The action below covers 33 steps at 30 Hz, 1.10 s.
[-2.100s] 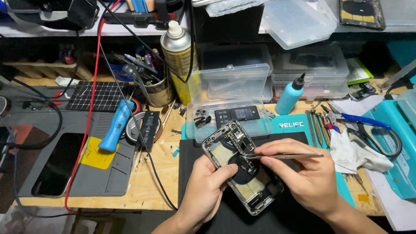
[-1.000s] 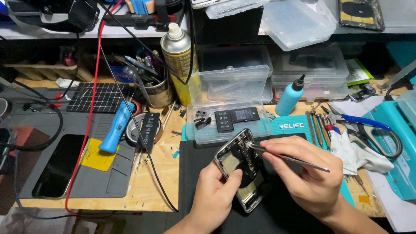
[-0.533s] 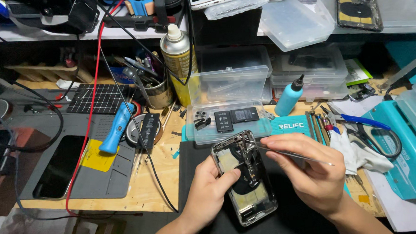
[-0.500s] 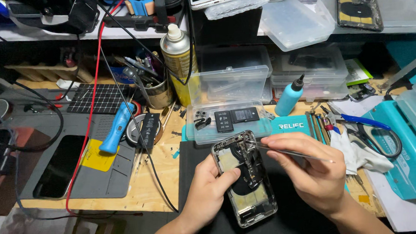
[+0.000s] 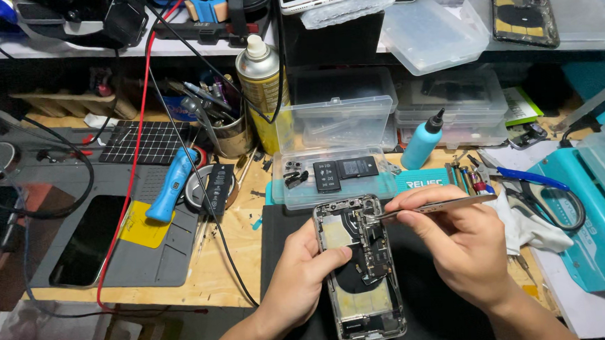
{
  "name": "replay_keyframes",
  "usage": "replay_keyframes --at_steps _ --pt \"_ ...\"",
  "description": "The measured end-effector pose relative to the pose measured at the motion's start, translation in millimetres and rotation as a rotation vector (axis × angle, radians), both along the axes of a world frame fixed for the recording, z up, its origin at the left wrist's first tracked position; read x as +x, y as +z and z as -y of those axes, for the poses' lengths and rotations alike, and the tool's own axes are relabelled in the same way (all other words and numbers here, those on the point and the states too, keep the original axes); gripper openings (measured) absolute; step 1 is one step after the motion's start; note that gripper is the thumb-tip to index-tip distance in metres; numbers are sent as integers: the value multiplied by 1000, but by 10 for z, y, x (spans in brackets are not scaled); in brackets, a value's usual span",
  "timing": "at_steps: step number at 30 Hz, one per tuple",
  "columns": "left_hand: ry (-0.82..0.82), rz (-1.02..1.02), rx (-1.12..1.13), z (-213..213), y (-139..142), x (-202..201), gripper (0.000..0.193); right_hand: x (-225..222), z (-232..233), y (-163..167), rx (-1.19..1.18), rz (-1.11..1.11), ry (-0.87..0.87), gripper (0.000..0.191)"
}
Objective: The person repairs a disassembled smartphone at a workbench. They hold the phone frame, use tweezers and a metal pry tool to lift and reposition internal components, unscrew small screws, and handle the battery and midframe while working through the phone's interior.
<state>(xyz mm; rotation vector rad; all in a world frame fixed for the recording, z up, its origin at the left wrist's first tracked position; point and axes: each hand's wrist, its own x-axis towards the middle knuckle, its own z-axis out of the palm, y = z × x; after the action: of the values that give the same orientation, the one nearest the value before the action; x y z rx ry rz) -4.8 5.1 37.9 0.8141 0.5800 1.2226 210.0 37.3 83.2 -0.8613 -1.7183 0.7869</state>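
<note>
- Steadying an opened phone chassis (image 5: 359, 270) on a dark mat (image 5: 278, 226) on the worktop (image 5: 231, 263), the left hand (image 5: 301, 277) has its grip clamped on the chassis's left edge, thumb lying across the inside.
- The right hand (image 5: 462, 244) has its grip closed on metal tweezers (image 5: 428, 207), pinched between thumb and fingers; the tips reach left to the chassis's upper part, near its camera end.
- The chassis lies directly between the two grips, touching the left one and just left of the right one; the tweezers alone bridge that gap.
- Its long axis runs away from the person, top end pointing toward a clear parts tray (image 5: 334, 175) beyond both grips, slightly tilted left.
- The tweezers lie almost crosswise to that axis, handle end pointing right.
- A blue bottle (image 5: 422, 143) stands beyond the right grip; a blue-handled tool (image 5: 172, 184) lies well left of the left grip.
</note>
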Motion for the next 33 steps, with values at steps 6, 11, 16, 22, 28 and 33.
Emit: replay_keyframes --at_steps 6,11,16,22,28,33 --pt "-5 137 -182 -82 -57 17 30 10 -104 -71 -213 -211 59 16" --pt "21 156 -225 -151 -132 -4 28 69 -133 -119 -269 -334 83 17" --pt "88 313 -230 -173 -180 35 31 96 -120 -163 -174 -284 131 15" --pt "115 336 -217 -173 -165 23 31 9 -68 -32 -90 -45 144 15" --pt "81 245 -179 -89 -145 57 42 -128 -21 105 171 250 102 17" --pt "114 211 -115 -52 -105 94 49 -120 -42 34 -24 138 99 17"
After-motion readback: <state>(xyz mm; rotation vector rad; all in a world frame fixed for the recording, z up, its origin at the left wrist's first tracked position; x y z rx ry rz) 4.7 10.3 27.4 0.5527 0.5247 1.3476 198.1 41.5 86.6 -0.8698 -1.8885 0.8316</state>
